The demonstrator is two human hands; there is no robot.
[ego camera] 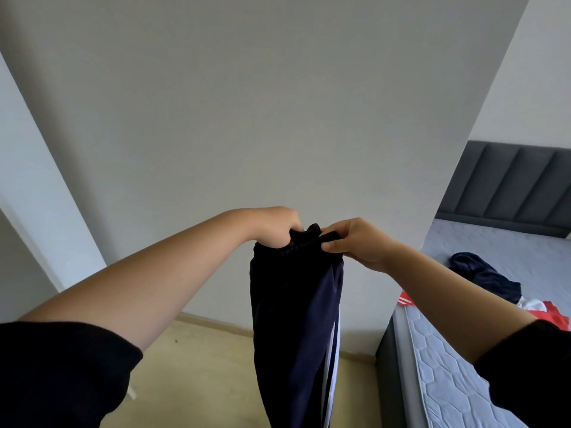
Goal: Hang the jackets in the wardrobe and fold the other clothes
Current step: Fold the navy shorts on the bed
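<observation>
Navy trousers (296, 319) with white side stripes hang in front of the wall (247, 118), left hand (275, 225) and right hand (355, 242) both gripping what looks like the waistband.

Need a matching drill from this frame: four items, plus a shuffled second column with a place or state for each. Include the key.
Items:
1. navy striped trousers
2. dark crumpled garment
3. red-and-white clothes
4. headboard

Places/states:
A. lies further in on the mattress
B. grey, padded, at the bed's far end
C. hangs down, waistband gripped by the left hand and right hand
D. near the mattress edge, partly behind the right forearm

Pairs: 1-C, 2-A, 3-D, 4-B
</observation>
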